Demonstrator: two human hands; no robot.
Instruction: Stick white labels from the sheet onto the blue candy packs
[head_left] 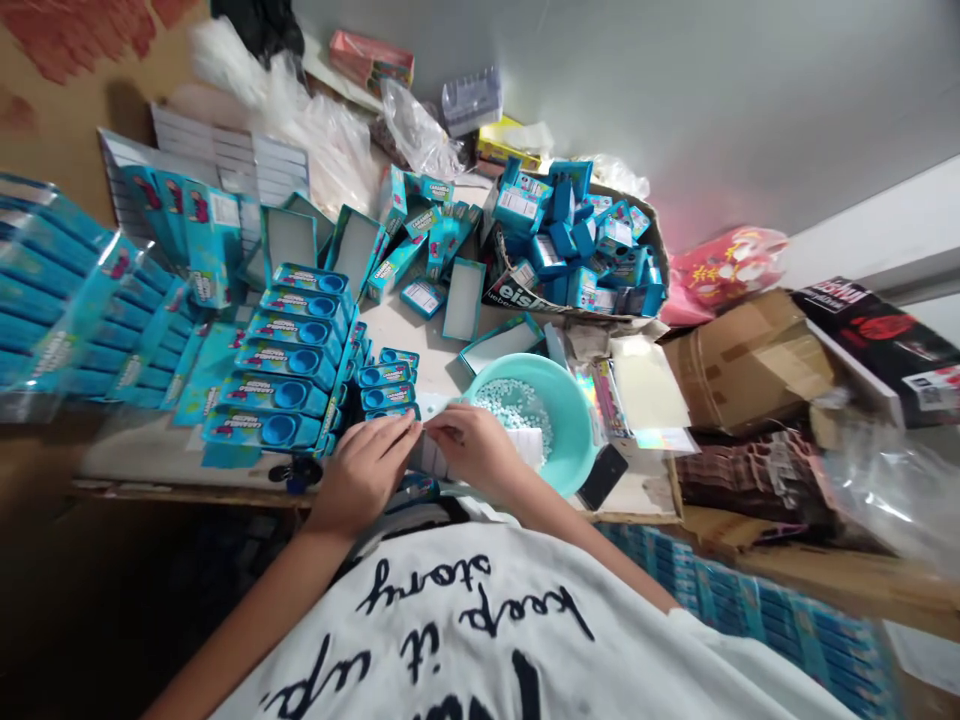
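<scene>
My left hand (367,468) and my right hand (474,450) meet at the near edge of the table, fingers closed together on a small white carton piece (429,452) held between them. Just behind my right hand stands a teal bowl (574,425) with small white pellets (517,405) in it. To the left of my hands lie rows of finished blue boxes (289,385), stacked flat. More small blue boxes (384,388) sit right in front of my left hand.
A cardboard box (592,250) heaped with loose blue cartons stands at the back. Wrapped blue packs (67,310) are piled at the left, brown cartons (750,360) at the right. A black phone (602,476) lies beside the bowl. Plastic bags (330,130) crowd the far edge.
</scene>
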